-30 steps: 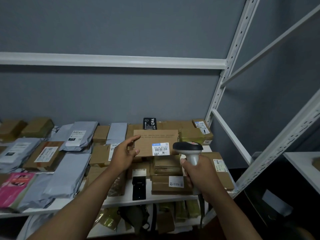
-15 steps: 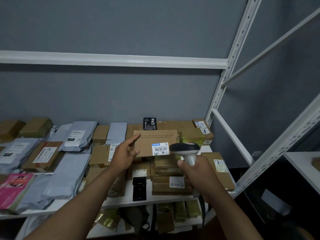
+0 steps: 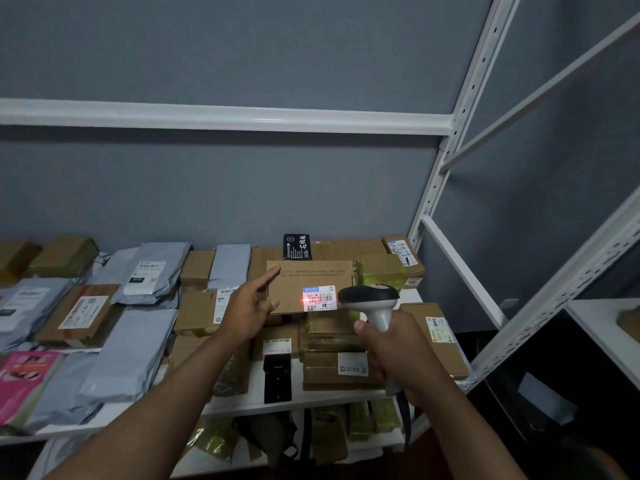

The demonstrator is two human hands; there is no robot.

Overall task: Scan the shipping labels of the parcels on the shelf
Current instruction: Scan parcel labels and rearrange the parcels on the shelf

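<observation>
Label: white shipping label (image 3: 319,298) on the lower right of a brown box (image 3: 309,285), red scanner light falling on its barcode.
Box: propped up on a stack at the shelf's (image 3: 239,405) right end.
Left hand (image 3: 247,308): steadies the box's left edge, forefinger straight, thumb under the corner.
Right hand (image 3: 391,351): wrapped round the scanner (image 3: 372,301) handle, head aimed at the label.
Progress: this parcel looks mid-scan; many labelled mailers (image 3: 145,271) and boxes remain, their status unknowable.

Materials, shelf bay
Matt cardboard box (image 3: 304,282), paper label (image 3: 319,298); glossy plastic scanner (image 3: 372,299); smooth grey poly mailers (image 3: 131,344); white painted-metal shelf (image 3: 225,116).
</observation>
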